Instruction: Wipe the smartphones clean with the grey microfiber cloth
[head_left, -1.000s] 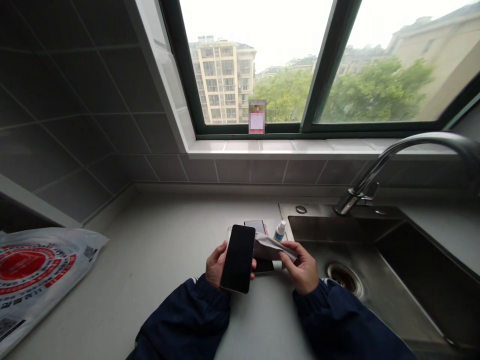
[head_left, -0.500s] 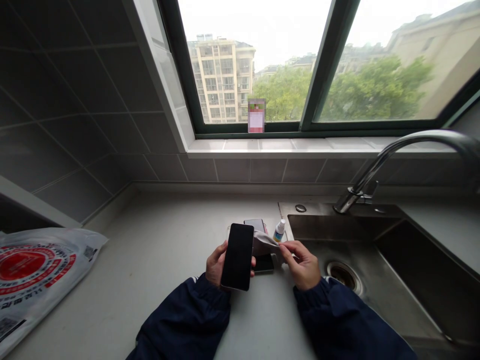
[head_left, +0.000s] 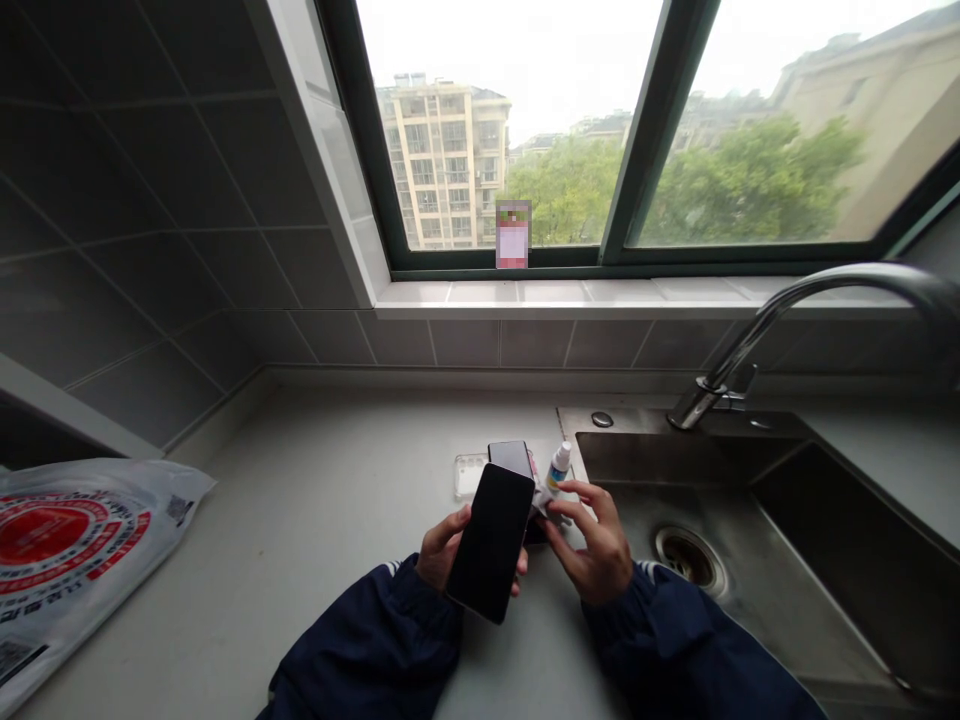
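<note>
While the left hand [head_left: 441,548] grips one black-screened rectangular phone [head_left: 491,542] above the pale tabletop [head_left: 337,540], the right hand [head_left: 598,547] pinches one crumpled whitish cloth [head_left: 541,498] just beside it. Behind them are one clear plastic case [head_left: 468,477], one dark-edged, grey-faced phone [head_left: 510,453] and one small white-capped bottle [head_left: 558,467]; one steel sink [head_left: 795,600] is at the right.

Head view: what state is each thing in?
Black phone: screen dark, tilted, held by left hand
Cloth: bunched in right hand
Bottle: standing, white top on
Clear case: lying flat, partly hidden
Second phone: lying down, partly hidden
Faucet: no water seen running
Sink: no standing water seen
Plastic bag: lying on counter
Window: can't tell whether fully shut
</note>
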